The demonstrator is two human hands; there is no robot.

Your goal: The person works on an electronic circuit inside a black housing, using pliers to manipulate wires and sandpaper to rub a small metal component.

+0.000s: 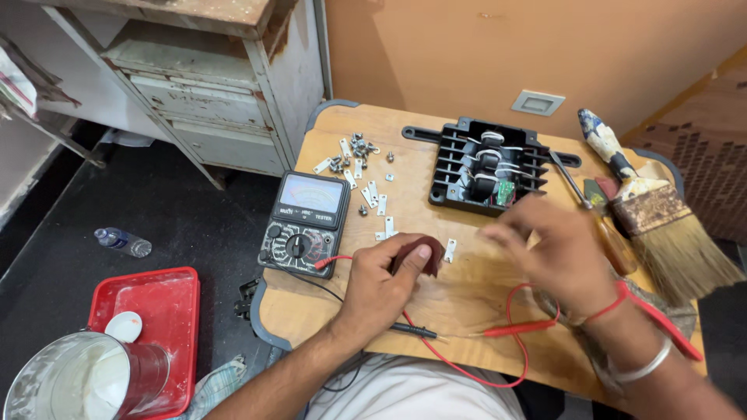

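Observation:
My left hand [381, 284] grips a small dark red block [424, 255] on the wooden board [467, 288]. My right hand [556, 249] hovers blurred just right of it, fingers spread, holding nothing I can make out. A black open device with wound coils [486, 165] lies behind the hands. An analog meter [306, 223] sits at the board's left edge. Its red probe [513, 330] and black probe [412, 330] lie on the board near me, with the red lead looping under my right wrist.
Several small metal plates and screws [358, 155] are scattered at the back left of the board. A worn paintbrush [661, 210] and a screwdriver [599, 218] lie at the right. On the floor at left are a red tray [167, 311], a metal bucket [78, 381] and a plastic bottle [123, 242].

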